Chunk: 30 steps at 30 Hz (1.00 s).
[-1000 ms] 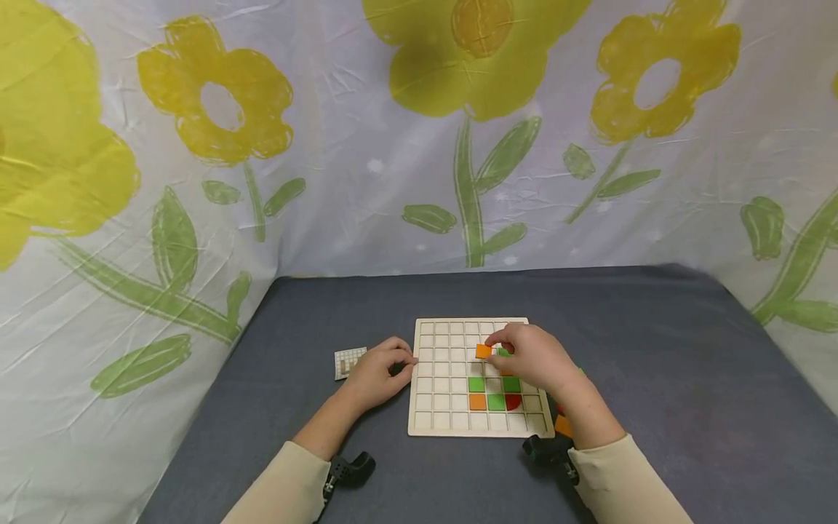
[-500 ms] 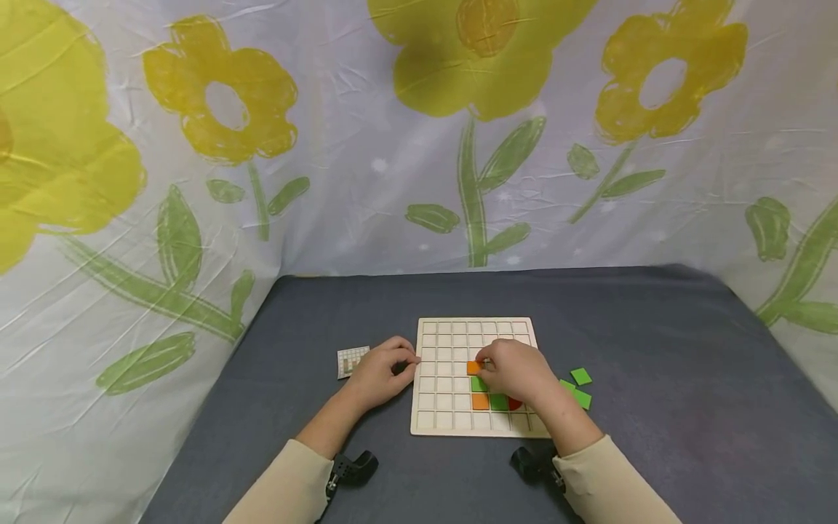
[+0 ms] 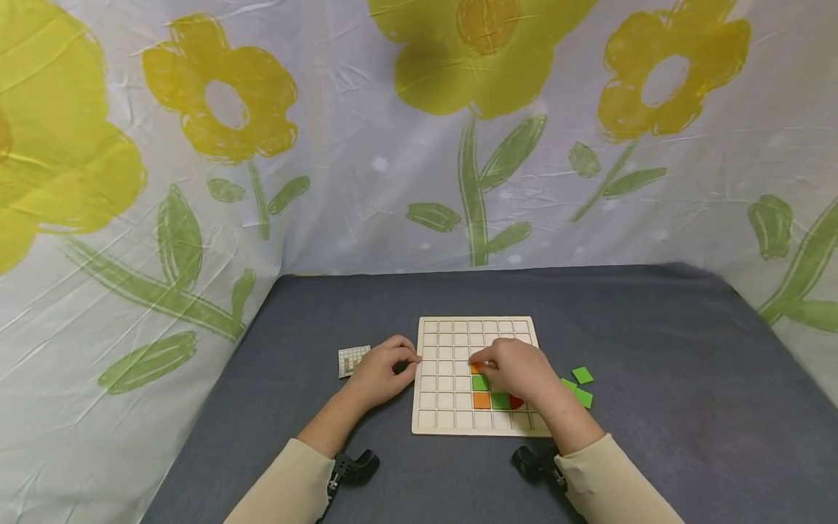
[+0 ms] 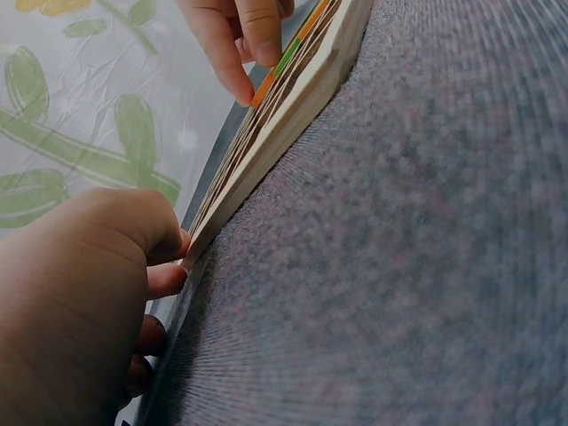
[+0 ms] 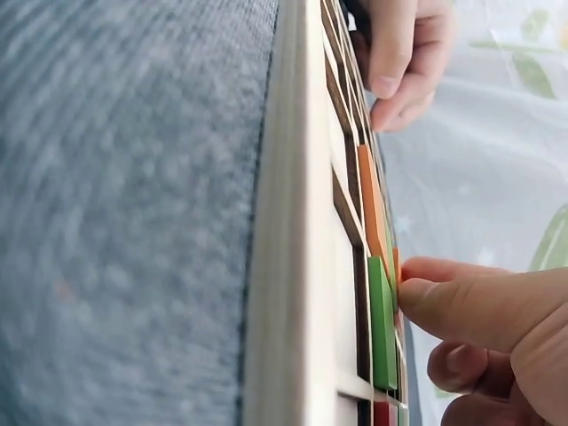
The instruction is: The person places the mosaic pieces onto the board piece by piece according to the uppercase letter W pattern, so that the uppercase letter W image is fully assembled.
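Observation:
A pale wooden grid board [image 3: 445,375] lies on the dark cloth, seen edge-on in both wrist views. At its left edge, my left hand [image 3: 385,372] pinches the rim between thumb and forefinger [image 4: 169,244]. My right hand [image 3: 517,367] is over the board's middle, its thumb and forefinger [image 5: 453,302] on a small orange square tile [image 3: 476,369] at a cell, partly covered by the fingers. Just nearer lies a green tile [image 3: 481,383]; below that sit another orange tile [image 3: 481,401], a green tile [image 3: 500,402] and a red piece [image 3: 516,402], partly under the hand.
Several loose green tiles [image 3: 582,375] lie on the cloth right of the board, beside the right forearm. A small printed grid card [image 3: 350,360] rests left of the board, partly behind the left hand. A flower-patterned curtain [image 3: 353,182] hangs behind the table.
My right hand has moved left and toward me, bringing the orange tile from above the board down to a cell. The loose green tiles came into view. The left hand stays at the rim.

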Tool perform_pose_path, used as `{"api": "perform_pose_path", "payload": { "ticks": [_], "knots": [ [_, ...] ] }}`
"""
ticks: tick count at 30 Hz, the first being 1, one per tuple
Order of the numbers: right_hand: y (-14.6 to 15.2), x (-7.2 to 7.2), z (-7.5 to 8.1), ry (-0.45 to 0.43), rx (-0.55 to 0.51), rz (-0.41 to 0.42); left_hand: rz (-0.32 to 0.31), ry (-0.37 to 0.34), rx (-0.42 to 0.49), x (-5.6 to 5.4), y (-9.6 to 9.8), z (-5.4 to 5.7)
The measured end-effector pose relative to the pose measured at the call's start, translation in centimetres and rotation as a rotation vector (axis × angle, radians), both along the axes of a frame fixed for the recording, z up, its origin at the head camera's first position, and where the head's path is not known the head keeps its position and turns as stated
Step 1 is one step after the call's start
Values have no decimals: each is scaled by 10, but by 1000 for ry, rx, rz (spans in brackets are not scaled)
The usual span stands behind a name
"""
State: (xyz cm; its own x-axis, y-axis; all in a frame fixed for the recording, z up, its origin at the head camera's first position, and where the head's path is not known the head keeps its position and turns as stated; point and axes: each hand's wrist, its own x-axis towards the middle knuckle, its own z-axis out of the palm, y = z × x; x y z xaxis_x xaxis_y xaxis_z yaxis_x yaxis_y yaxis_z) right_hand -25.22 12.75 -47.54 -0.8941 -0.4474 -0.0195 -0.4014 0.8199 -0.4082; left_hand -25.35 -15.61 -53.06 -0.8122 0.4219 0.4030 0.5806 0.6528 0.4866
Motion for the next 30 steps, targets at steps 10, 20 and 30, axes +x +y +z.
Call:
{"api": "perform_pose_path", "payload": {
  "ticks": [10,20,30],
  "knots": [
    [10,-2,2,-23,-44,9,-2,3,-7,1,1,2],
    [47,-5,11,-110,-176,-67,-6,-3,-2,2,0,1],
    [106,-5,4,-173,-279,-87,-6,-4,-2,2,-1,2]
  ]
}}
